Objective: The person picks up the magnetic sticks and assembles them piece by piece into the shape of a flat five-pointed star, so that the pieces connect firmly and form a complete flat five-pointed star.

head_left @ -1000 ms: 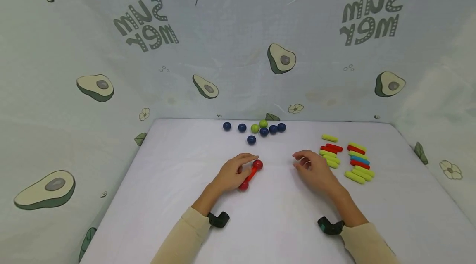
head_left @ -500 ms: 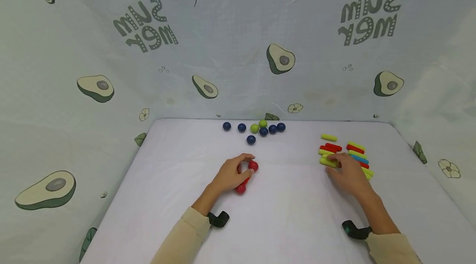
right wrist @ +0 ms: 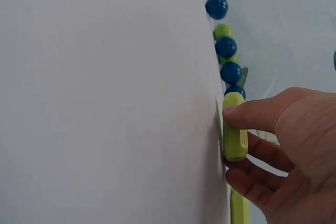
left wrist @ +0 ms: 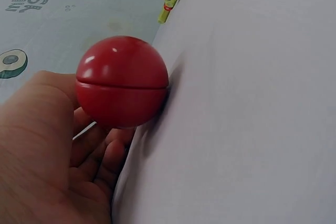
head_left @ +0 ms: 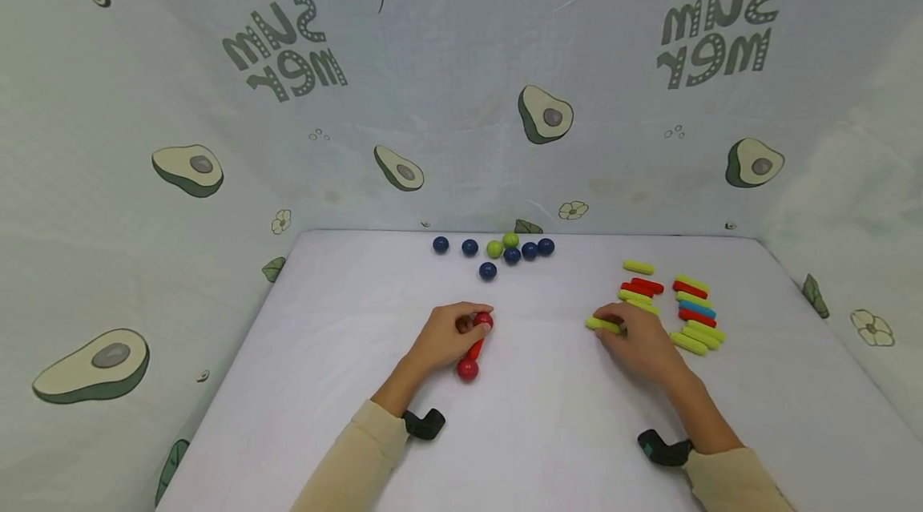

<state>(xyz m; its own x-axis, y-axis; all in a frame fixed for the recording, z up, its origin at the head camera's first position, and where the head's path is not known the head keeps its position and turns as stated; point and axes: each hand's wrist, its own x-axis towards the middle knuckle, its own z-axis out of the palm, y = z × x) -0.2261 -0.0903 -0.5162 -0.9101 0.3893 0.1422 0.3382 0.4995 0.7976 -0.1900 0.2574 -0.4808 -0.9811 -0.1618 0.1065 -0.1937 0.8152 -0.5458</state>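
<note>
In the head view my left hand [head_left: 445, 337] pinches the far ball of a red ball-and-rod piece [head_left: 468, 369], two red balls joined by a red rod. In the left wrist view the near red ball [left wrist: 122, 82] hides most of the rest of that piece. My right hand [head_left: 640, 342] pinches a yellow-green rod [head_left: 603, 325] between thumb and fingers, apart from the rod group on its right. The right wrist view shows this rod [right wrist: 234, 135] under the thumb, just above or on the white table.
Several dark blue balls [head_left: 487, 272] and two green balls [head_left: 493, 249] lie near the table's far edge. Yellow-green, red and blue rods [head_left: 697, 310] lie in two groups on the right. A cloth backdrop [head_left: 461, 55] rises behind the table [head_left: 346, 296].
My right hand went right to the rods, took a yellow-green one and came back left with it. The red piece turned more upright in view under my left hand, which now pinches its far ball.
</note>
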